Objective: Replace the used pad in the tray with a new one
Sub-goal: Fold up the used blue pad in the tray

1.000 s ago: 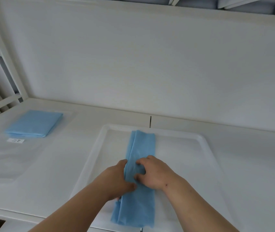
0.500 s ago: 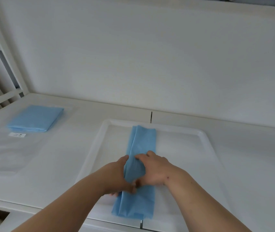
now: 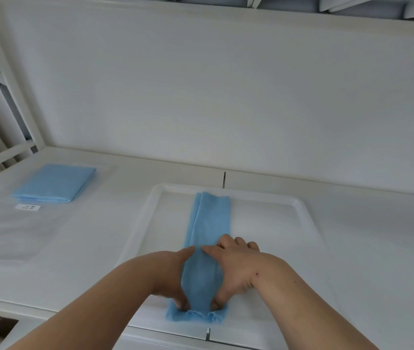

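A white tray (image 3: 302, 205) sat on the white table (image 3: 115, 238), and all positions below are given relative to it. A folded blue pad (image 3: 209, 223) lay inside the tray as a narrow strip along its middle line, its long axis running from the tray's near rim to just short of the far rim. The left hand (image 3: 173, 276) and right hand (image 3: 233, 266) flanked the strip at its near end, each with fingers curled onto a side of the fabric and thumbs meeting over the top; the fingertips were tucked under or into the folds, so the exact hold could not be fully seen. The grip on both edges suggested the strip was being gathered or opened sideways; which of the two could not be told. The near end was bunched against the tray's near rim. A second stack of folded blue pads (image 3: 54, 183) rested well to the left of the tray, behind a small white label (image 3: 28, 207), presumably placed within reach.
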The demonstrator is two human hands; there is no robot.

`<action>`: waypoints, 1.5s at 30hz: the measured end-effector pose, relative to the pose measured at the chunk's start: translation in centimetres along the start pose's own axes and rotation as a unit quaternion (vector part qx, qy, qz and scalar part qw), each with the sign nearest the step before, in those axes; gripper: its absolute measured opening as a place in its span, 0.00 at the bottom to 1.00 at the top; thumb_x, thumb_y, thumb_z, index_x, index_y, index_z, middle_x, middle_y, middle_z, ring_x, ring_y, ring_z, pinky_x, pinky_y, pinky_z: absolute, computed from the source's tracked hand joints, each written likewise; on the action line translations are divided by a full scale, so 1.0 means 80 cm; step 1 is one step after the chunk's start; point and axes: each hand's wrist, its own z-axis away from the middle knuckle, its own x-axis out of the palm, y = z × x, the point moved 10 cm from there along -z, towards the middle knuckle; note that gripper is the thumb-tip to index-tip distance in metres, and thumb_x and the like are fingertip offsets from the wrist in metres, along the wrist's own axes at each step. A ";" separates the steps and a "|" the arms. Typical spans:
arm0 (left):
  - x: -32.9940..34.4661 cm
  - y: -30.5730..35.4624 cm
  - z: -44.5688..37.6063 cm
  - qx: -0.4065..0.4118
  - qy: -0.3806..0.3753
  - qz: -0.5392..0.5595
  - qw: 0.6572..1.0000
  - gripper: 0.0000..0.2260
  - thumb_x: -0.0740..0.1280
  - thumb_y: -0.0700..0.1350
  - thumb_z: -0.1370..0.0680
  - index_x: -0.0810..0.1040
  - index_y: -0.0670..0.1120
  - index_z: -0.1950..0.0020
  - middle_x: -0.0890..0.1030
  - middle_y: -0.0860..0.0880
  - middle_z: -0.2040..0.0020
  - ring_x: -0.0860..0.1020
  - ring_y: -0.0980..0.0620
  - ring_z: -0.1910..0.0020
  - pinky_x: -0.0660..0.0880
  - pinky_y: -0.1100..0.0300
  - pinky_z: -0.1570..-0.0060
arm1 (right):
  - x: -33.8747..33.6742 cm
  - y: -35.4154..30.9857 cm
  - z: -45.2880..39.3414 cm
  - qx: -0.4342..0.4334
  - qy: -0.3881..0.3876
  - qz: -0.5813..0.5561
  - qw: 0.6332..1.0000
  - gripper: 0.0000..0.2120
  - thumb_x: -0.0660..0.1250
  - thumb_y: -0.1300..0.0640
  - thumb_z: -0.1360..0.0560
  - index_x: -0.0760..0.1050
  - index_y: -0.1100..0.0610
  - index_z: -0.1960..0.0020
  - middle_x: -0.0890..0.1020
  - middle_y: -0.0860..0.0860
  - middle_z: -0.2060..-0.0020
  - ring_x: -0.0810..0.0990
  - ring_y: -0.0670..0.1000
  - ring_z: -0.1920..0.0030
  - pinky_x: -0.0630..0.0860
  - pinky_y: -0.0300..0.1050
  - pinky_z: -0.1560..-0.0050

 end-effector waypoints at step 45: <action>-0.017 -0.016 -0.006 0.124 0.072 0.028 0.989 0.41 0.75 0.44 0.30 0.58 0.65 0.25 0.64 0.52 0.41 0.67 0.53 0.43 0.67 0.62 0.39 | -0.012 0.033 0.048 -0.044 0.163 -0.429 0.887 0.05 0.68 0.57 0.24 0.78 0.48 0.50 0.80 0.45 0.45 0.77 0.44 0.43 0.70 0.40 0.39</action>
